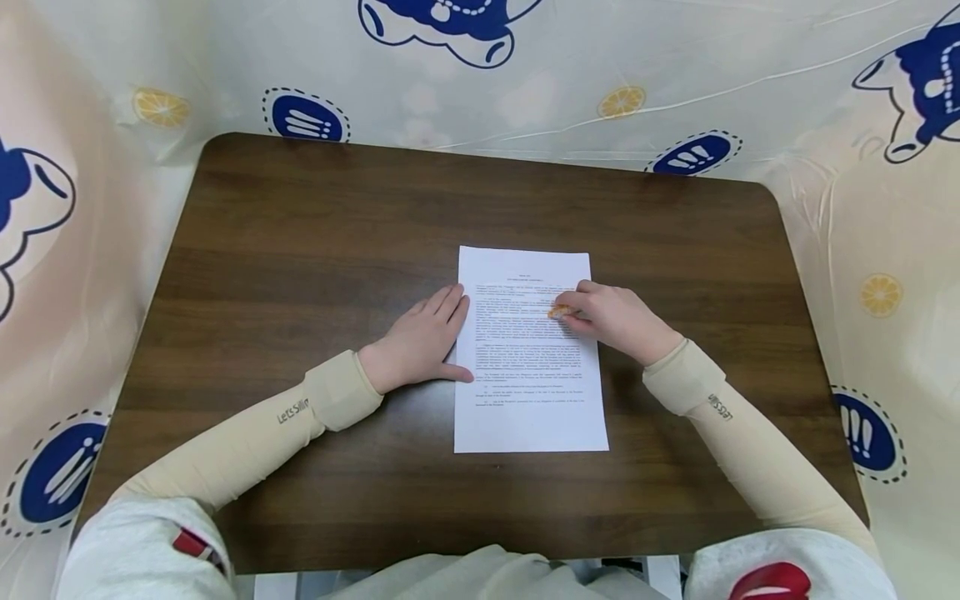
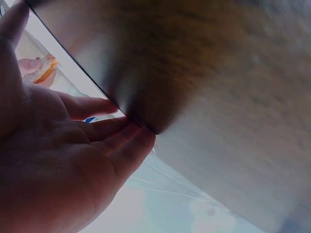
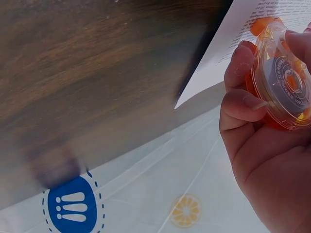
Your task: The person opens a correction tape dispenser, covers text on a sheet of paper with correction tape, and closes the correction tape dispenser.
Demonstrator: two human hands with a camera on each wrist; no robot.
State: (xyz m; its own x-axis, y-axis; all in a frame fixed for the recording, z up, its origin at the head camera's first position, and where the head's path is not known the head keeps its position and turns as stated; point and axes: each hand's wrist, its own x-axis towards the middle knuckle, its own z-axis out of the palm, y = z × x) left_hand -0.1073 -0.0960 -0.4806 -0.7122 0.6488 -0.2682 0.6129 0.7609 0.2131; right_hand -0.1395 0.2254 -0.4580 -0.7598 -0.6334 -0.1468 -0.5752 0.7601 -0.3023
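A printed sheet of paper lies on the brown table, its lines of text facing up. My right hand grips a correction tape over the upper right part of the text. In the right wrist view its clear round case shows orange parts, a grey label and an orange tip near the paper. My left hand rests on the table with straight fingers, fingertips and thumb touching the sheet's left edge. The left wrist view shows that palm from below, with the correction tape small beyond it.
The dark wooden table has rounded far corners. A white plastic sheet printed with blue figures and orange slices hangs along its back and sides. Cream sleeves cover both forearms.
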